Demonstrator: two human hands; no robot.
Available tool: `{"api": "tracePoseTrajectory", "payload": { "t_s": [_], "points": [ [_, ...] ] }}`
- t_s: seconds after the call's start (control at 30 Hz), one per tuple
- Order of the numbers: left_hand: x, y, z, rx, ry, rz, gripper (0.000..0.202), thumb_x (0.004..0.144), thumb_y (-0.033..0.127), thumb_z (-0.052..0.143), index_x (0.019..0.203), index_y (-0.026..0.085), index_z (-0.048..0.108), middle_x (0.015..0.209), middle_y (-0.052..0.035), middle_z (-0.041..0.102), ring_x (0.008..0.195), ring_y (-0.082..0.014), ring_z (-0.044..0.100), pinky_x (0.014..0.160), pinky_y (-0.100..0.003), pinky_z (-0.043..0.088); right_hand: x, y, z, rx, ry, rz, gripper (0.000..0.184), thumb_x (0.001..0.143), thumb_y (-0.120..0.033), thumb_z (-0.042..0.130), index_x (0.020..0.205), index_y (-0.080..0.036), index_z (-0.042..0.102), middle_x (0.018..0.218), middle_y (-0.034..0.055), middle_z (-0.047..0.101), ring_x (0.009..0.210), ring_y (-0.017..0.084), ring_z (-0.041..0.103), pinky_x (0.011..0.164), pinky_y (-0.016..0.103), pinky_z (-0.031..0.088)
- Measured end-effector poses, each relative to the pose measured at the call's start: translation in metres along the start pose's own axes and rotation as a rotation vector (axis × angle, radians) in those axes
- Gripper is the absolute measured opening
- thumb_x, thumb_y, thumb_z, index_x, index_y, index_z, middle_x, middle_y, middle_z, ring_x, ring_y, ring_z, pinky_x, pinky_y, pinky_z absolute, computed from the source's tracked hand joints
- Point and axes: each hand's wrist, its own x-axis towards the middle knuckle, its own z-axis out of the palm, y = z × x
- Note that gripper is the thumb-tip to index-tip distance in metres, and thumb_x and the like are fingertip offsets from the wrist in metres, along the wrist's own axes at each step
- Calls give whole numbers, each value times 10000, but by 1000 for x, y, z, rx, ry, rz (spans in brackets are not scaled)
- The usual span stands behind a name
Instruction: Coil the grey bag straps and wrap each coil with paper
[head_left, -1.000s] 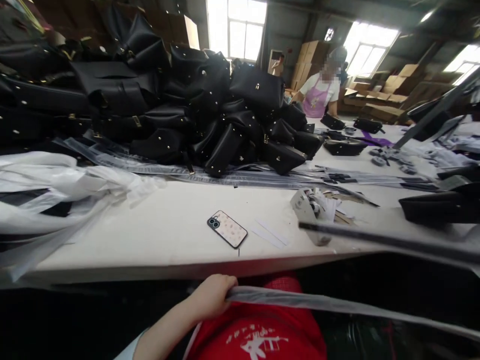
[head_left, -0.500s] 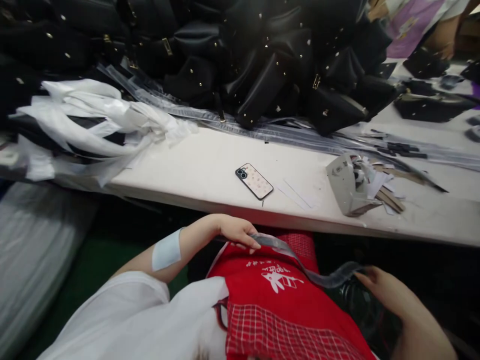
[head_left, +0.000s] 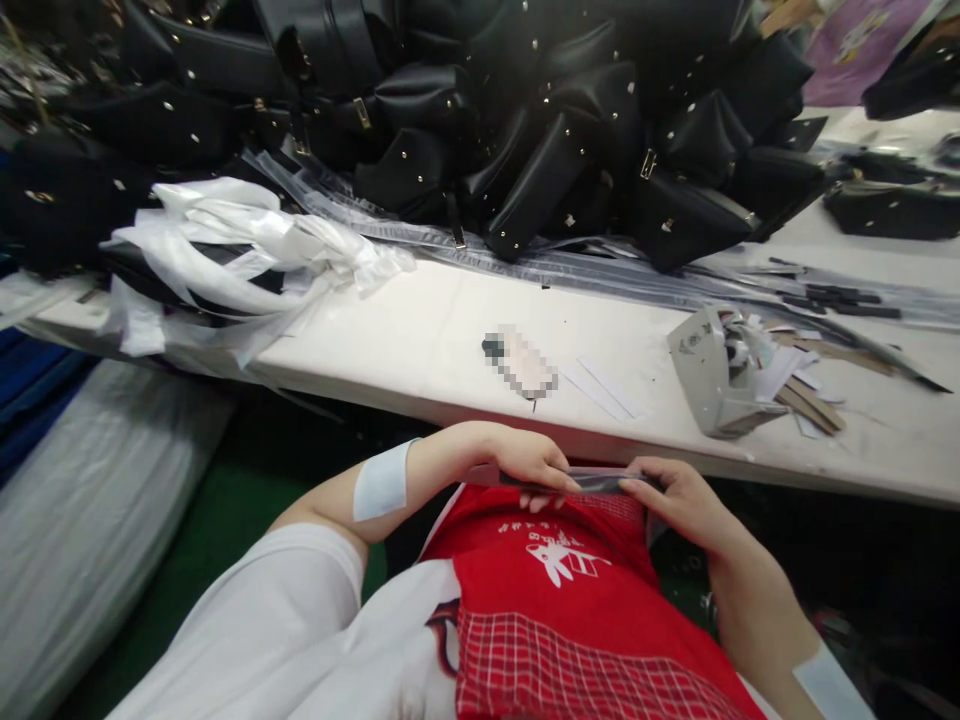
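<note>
A narrow dark strap in clear plastic film (head_left: 600,482) stretches across the lap of a red apron (head_left: 559,570). My left hand (head_left: 534,465) is closed on it, thumb and fingers pinching the strap. My right hand (head_left: 679,495) pinches it a short way to the right, thumb on top. Only a short length shows between the two hands; the rest is hidden by the fingers or lost in the dark below. Both hands are just in front of the table's edge, near a phone (head_left: 521,365) whose picture is blurred out.
Black bags with gold studs (head_left: 525,170) are heaped along the back of the white table (head_left: 442,330). White plastic wrapping (head_left: 225,240) lies at left, plastic-covered straps (head_left: 600,275) run before the bags. A grey box of scraps (head_left: 709,375) is at right. Another person's purple top (head_left: 862,50) shows behind.
My right hand has come up and left from low at the right, close to my left hand, and grips the strap. The slack loop between them is now a short straight piece.
</note>
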Motion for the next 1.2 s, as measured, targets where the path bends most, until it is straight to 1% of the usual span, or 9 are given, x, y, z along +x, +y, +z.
{"api": "tracePoseTrajectory", "payload": {
  "t_s": [0.1,0.23,0.37,0.53,0.67,0.83,1.0,1.1,1.2],
  "points": [
    [0,-8,-1,-115,-24,21,522,836,663,483,775,167,633,573,-6,628,538,-134,595,558,-248,462,-4,0,-16,-42,45,26,415,867,-530,542,673,-172,625,621,3,600,602,152,537,583,242,425],
    [-2,-5,-2,-218,-41,43,519,821,672,500,804,175,650,585,-13,639,537,-140,596,576,-265,479,-8,-2,-33,-37,48,44,411,856,-540,553,692,-174,640,625,10,612,591,157,561,560,239,443],
    [-4,-4,-1,-280,-49,65,530,830,669,485,793,172,666,591,-32,648,535,-147,596,584,-275,488,-8,1,-40,-24,63,78,404,858,-539,547,717,-175,649,628,5,620,587,160,576,562,243,447],
    [5,-7,4,-298,-32,125,576,827,686,456,856,167,704,608,-45,658,525,-150,585,547,-270,474,3,-9,-24,-65,-18,-2,327,830,-483,597,750,-177,678,720,19,678,675,175,586,632,257,439],
    [11,-8,6,-299,-51,138,603,829,698,429,877,170,716,618,-51,662,499,-142,570,509,-259,457,13,-20,-11,-109,-25,28,333,833,-485,588,735,-184,693,724,30,698,681,186,595,642,270,442],
    [14,-7,10,-337,25,172,608,785,720,479,820,160,715,585,-43,650,469,-130,550,492,-244,449,23,-24,5,-92,-15,-6,280,796,-424,631,940,-188,674,896,37,721,811,212,636,747,290,466],
    [31,-2,14,-315,135,201,664,738,773,473,660,146,677,535,-34,624,445,-108,523,487,-226,433,30,-33,23,-22,-129,-6,330,796,-433,641,1011,-184,665,930,55,732,818,232,659,758,311,485],
    [30,-3,5,-373,106,208,636,748,755,493,692,150,678,554,-25,624,454,-108,517,483,-226,421,29,-37,19,5,-124,-32,322,811,-405,627,1048,-193,671,992,51,730,899,238,655,840,319,477],
    [13,-9,-7,-369,-13,118,545,770,681,563,762,152,691,556,-17,599,447,-114,498,453,-230,392,26,-32,1,-3,-65,-15,314,826,-444,605,995,-195,695,978,45,729,913,236,646,851,311,471]
  ]
}}
